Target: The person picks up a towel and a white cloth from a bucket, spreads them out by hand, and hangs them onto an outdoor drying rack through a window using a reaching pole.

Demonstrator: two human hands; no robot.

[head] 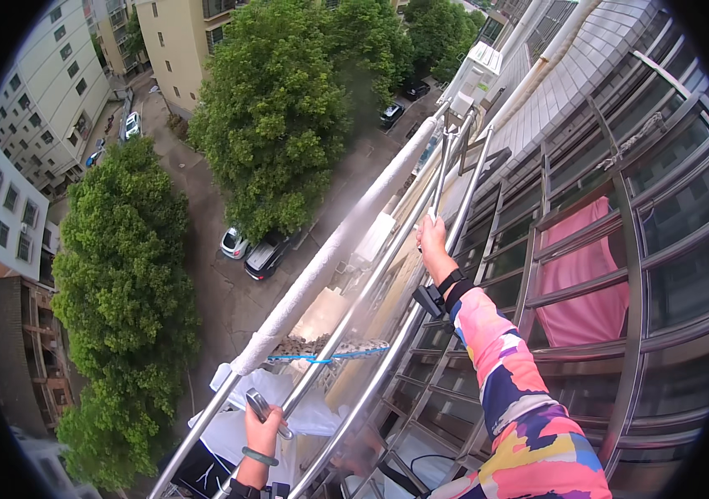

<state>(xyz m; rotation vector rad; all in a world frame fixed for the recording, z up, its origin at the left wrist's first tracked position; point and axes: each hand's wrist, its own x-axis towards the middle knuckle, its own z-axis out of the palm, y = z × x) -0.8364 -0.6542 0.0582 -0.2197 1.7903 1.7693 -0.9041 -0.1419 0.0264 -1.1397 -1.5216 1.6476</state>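
My right hand (432,240) grips the lower end of a slim metal pole with a forked head (451,132); the fork is near the far end of the steel rails. Closer to me, my left hand (262,430) is closed around a shiny oblong metal piece (259,405), in front of the middle steel rail (354,312). Whether that hand also touches the rail I cannot tell. A white, towel-like cloth (329,252) covers much of the outer rail. Under the rails hangs a blue-edged holder (354,353) with speckled brown matter beside it.
White plastic sheeting (292,393) lies below my left hand. Barred windows (585,293) line the right, with pink cloth (582,274) behind the bars. An air-conditioner unit (479,68) sits at the far end. Far below are trees (273,112) and parked cars (265,254).
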